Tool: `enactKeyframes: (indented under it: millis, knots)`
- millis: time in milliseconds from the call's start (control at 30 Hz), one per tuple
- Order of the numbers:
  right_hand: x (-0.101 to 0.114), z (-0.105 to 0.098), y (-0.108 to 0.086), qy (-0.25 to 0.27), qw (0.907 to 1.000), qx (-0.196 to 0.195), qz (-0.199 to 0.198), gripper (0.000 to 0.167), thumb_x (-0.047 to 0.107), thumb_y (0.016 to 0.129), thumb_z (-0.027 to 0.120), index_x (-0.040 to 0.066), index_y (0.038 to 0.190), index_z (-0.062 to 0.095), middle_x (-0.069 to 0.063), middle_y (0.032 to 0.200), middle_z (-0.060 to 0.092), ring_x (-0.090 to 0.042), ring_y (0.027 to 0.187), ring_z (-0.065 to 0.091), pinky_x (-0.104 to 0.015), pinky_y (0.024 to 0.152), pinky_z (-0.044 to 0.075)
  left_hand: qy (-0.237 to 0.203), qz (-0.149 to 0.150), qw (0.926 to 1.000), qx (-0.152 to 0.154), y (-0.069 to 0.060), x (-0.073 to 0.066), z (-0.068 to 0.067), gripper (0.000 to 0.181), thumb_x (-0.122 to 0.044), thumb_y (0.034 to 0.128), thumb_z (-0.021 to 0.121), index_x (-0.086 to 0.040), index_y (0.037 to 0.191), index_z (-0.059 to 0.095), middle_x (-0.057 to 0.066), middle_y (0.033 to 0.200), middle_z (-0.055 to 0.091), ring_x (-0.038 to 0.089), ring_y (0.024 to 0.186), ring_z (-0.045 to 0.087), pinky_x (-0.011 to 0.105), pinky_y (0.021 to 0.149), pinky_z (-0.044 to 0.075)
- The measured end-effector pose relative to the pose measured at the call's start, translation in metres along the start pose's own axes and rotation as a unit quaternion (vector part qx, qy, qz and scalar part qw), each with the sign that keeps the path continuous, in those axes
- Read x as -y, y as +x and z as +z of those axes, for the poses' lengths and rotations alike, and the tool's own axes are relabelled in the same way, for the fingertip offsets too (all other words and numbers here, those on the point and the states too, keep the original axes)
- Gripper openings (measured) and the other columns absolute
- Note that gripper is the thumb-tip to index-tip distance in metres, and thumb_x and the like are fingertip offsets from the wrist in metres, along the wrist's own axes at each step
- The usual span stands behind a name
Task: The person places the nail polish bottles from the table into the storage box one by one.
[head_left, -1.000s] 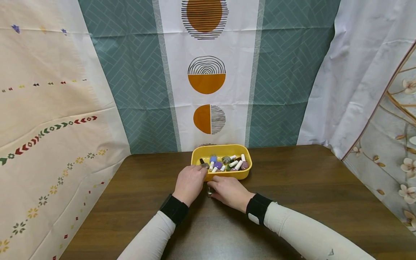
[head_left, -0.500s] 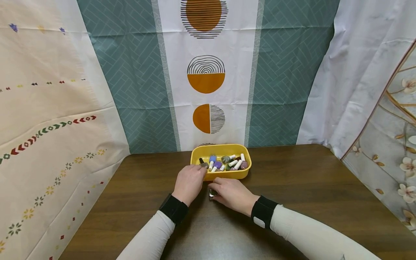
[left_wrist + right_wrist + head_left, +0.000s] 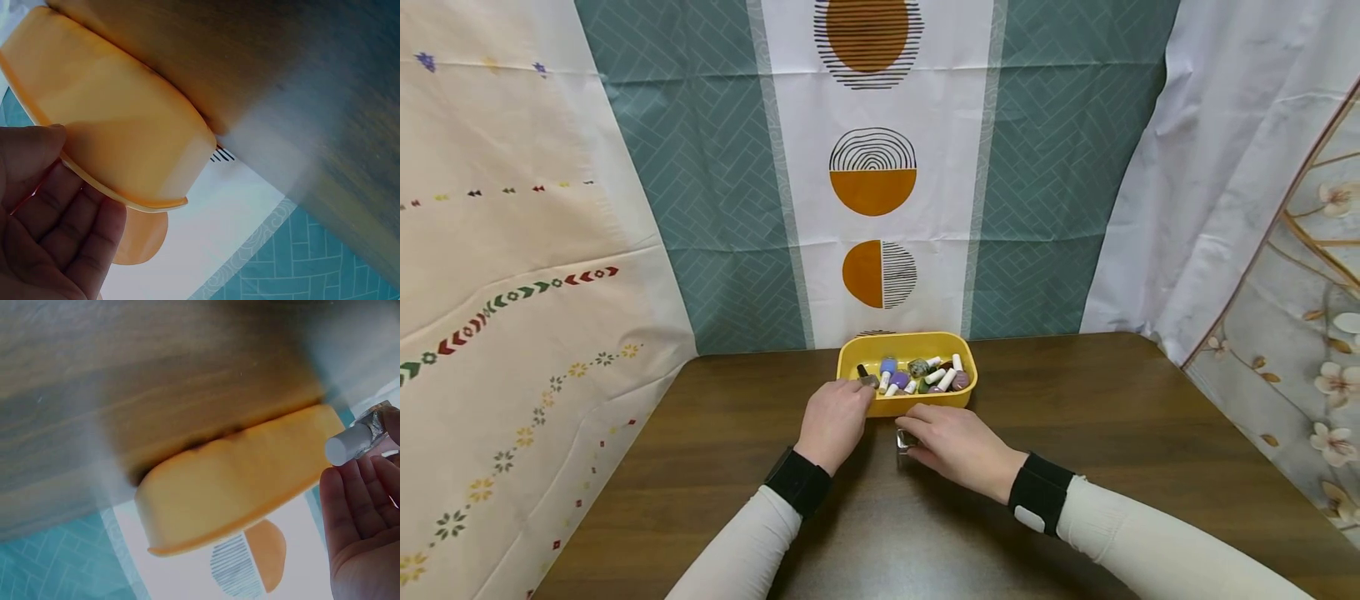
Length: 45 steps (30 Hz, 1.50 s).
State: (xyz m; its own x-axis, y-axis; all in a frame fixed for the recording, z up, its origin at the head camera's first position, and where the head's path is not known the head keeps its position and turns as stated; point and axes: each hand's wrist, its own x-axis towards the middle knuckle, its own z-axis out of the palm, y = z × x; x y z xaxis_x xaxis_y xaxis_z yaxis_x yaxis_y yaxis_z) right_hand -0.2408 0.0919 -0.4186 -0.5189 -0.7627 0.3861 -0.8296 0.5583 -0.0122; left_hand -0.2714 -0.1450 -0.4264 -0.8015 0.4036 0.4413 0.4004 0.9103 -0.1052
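A yellow bin [image 3: 928,404] stands near the back of the table, with several nail polish bottles [image 3: 898,380] lying in it. My left hand [image 3: 835,421] holds the bin's front rim near the left corner. In the left wrist view the thumb [image 3: 37,147] and curled fingers meet at that rim. Just in front of the bin, my right hand [image 3: 958,446] pinches a nail polish bottle [image 3: 906,442]. The right wrist view shows its white cap [image 3: 348,445] and shiny, silvery glass body [image 3: 379,415], partly covered by the fingers.
The brown wooden table [image 3: 1112,417] extends to both sides and toward me. Behind it hangs a teal and white curtain [image 3: 880,321]; patterned cloths hang at the left [image 3: 550,333] and right [image 3: 1292,358].
My right hand has shifted to the right along the bin's front, carrying the nail polish bottle. My left hand has stayed at the bin's rim.
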Motion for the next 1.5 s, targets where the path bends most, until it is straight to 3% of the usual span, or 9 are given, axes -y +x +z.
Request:
enactKeyframes:
  millis: [233,500,700,900,1133,1500]
  knots:
    - [-0.008,-0.015,0.004,-0.022,0.9991,-0.036,-0.011,0.051,0.017,0.088,0.097,0.009,0.133,0.075,-0.002,0.119,0.075,-0.017,0.107,0.073,-0.037,0.097,0.063,0.000,-0.002,1.0000,0.001,0.000,0.000,-0.002,0.019,-0.016,0.0940,0.091,-0.012,0.111,0.085,0.004,0.103,0.082,0.023,0.091,0.075,0.038,0.093,0.063]
    - [-0.021,-0.031,0.018,-0.021,0.9987,-0.025,0.038,0.052,0.020,0.090,0.095,0.010,0.137,0.075,-0.003,0.121,0.075,-0.020,0.110,0.074,-0.040,0.103,0.061,-0.006,-0.003,1.0000,-0.004,0.000,-0.001,-0.002,0.019,-0.016,0.0928,0.092,-0.011,0.110,0.085,0.004,0.101,0.082,0.023,0.089,0.074,0.036,0.090,0.063]
    - [-0.035,-0.026,0.031,-0.021,0.9969,-0.005,0.075,0.051,0.022,0.093,0.093,0.010,0.138,0.074,-0.004,0.125,0.075,-0.021,0.109,0.073,-0.042,0.102,0.062,-0.012,-0.004,0.9999,-0.005,0.000,0.000,-0.002,0.018,-0.015,0.0932,0.092,-0.011,0.110,0.084,0.004,0.100,0.082,0.023,0.088,0.074,0.037,0.091,0.063]
    - [-0.048,-0.020,0.045,-0.014,0.9938,-0.002,0.111,0.040,0.018,0.095,0.091,0.008,0.130,0.076,-0.004,0.115,0.073,-0.021,0.099,0.070,-0.042,0.100,0.063,-0.014,-0.005,0.9999,-0.003,0.000,0.000,-0.001,0.019,-0.015,0.0944,0.090,-0.011,0.112,0.084,0.005,0.103,0.082,0.023,0.090,0.075,0.037,0.092,0.063]
    - [-0.053,-0.013,0.062,0.030,0.9867,0.030,0.157,0.037,0.018,0.098,0.087,0.003,0.131,0.077,-0.010,0.121,0.075,-0.025,0.108,0.072,-0.042,0.104,0.060,-0.018,0.000,0.9998,-0.011,0.000,0.001,0.000,0.019,-0.014,0.0947,0.090,-0.010,0.112,0.085,0.005,0.103,0.082,0.022,0.087,0.074,0.037,0.091,0.064]
    - [-0.065,0.003,0.077,0.023,0.9785,0.067,0.194,0.035,0.019,0.099,0.086,0.004,0.129,0.078,-0.008,0.113,0.074,-0.023,0.101,0.069,-0.042,0.100,0.061,-0.010,0.000,0.9999,-0.007,0.000,0.001,0.001,0.021,-0.016,0.0935,0.091,-0.011,0.113,0.085,0.004,0.104,0.083,0.022,0.088,0.075,0.036,0.093,0.064]
